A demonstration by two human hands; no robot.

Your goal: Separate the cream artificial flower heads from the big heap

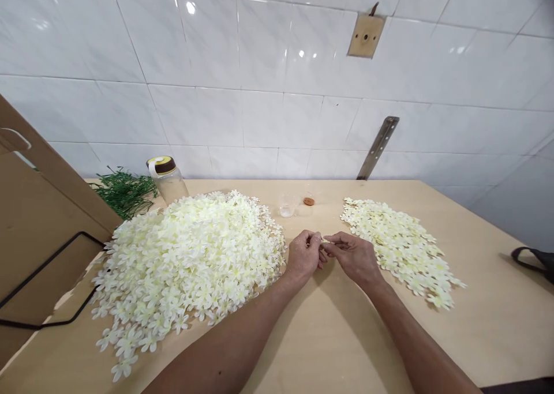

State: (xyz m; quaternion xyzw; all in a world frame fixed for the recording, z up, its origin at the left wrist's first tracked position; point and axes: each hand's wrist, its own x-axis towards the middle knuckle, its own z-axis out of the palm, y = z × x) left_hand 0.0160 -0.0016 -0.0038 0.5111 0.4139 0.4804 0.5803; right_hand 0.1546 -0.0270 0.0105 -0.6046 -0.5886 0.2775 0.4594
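My left hand (304,256) and my right hand (354,258) meet over the table, fingertips pinched together. Between them shows a small pale-yellow bit of an artificial flower (325,241), mostly covered by the fingers. Left of my hands lies a big heap of white and pale-yellow artificial flowers (194,250), its edge close to my left hand. On the right, a thinner, flatter spread of similar artificial flowers (404,244) reaches close to my right wrist.
Beyond my hands stand a small clear cup (287,205) and a reddish-brown round piece (309,201). A clear bottle (168,180) with a brown-yellow lid and green artificial stems (123,191) are behind the heap. A cardboard box (43,226) borders the left; a black strap (534,258) lies right.
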